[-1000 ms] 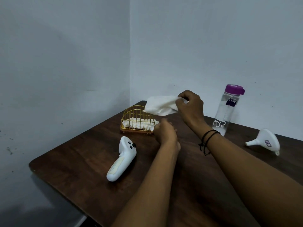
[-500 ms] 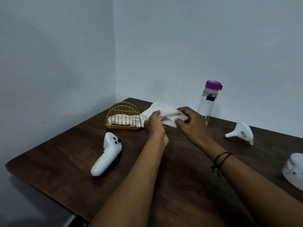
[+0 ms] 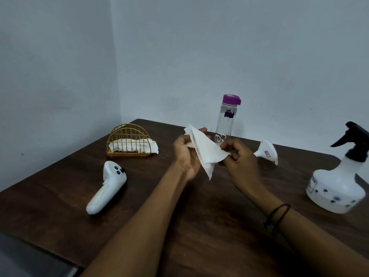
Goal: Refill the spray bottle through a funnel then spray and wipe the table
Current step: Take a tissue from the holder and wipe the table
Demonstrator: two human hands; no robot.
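Above the tabletop [image 3: 199,226] middle, both hands hold a tissue [image 3: 205,150].
Left hand [image 3: 186,154] grips one end, right hand [image 3: 237,156] pinches the other; sprayer [image 3: 337,186] stands near the right edge, funnel [image 3: 266,151] behind.

The table [image 3: 60,206] is dark wood with a smooth, slightly shiny finish. The holder [image 3: 127,136] is thin yellow metal wire, and the tissue [image 3: 205,152] is soft matt paper. The spray bottle [image 3: 337,188] and the funnel [image 3: 267,151] are white plastic, smooth.
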